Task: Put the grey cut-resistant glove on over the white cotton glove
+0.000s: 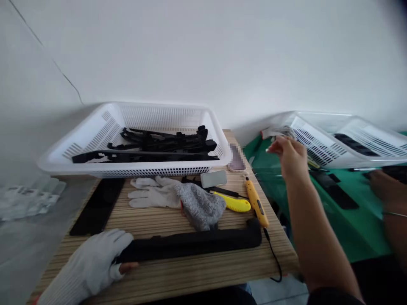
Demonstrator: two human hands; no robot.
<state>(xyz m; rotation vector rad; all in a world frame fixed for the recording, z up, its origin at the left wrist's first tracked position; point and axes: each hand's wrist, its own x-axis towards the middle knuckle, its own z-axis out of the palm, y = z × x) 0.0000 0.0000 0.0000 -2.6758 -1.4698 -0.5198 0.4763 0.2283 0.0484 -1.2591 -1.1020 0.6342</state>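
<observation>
Left hand (92, 264), gloved, lower left of frame, grips the end of the long black part (190, 243) lying flat on the surface (165, 275). Right hand (288, 154), bare, arm outstretched at centre right, pinches a small white item; identity unclear.

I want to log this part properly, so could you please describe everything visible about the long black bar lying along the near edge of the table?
The long black bar looks like matte moulded plastic, slim and straight, with a raised, rounded block at its right end. It lies flat on the striped wooden table, parallel to the near edge. The gloved left hand holds its left end. A yellow tool ends close by its right end, and a grey glove lies just behind it.
</observation>
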